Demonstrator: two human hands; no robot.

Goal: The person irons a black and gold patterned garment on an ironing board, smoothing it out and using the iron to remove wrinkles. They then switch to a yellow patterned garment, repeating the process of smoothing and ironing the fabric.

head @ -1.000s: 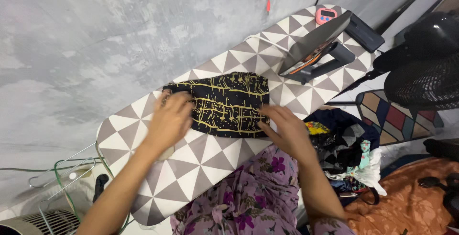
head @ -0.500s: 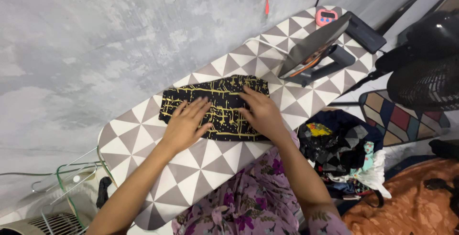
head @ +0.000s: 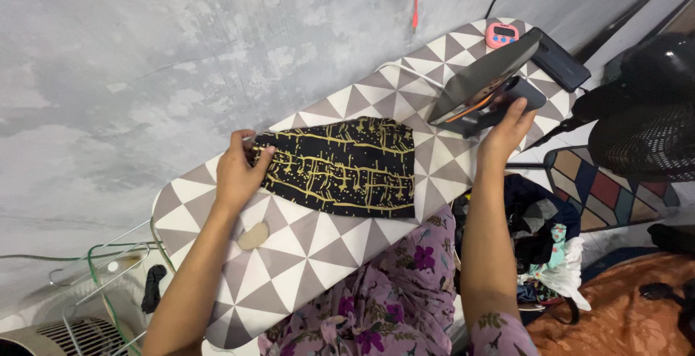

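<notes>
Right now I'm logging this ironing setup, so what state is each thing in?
Cloth: spread flat on the board, one end pinched.
Iron: tipped up on its heel.
Left hand: gripping the cloth's end.
Right hand: fingers on the iron's handle, grip unclear.
Fan: on or off, cannot tell.

Soft, even daylight fills the scene; shadows are faint. The picture is sharp in the middle, and lines bend slightly near the edges. No strong glare.
</notes>
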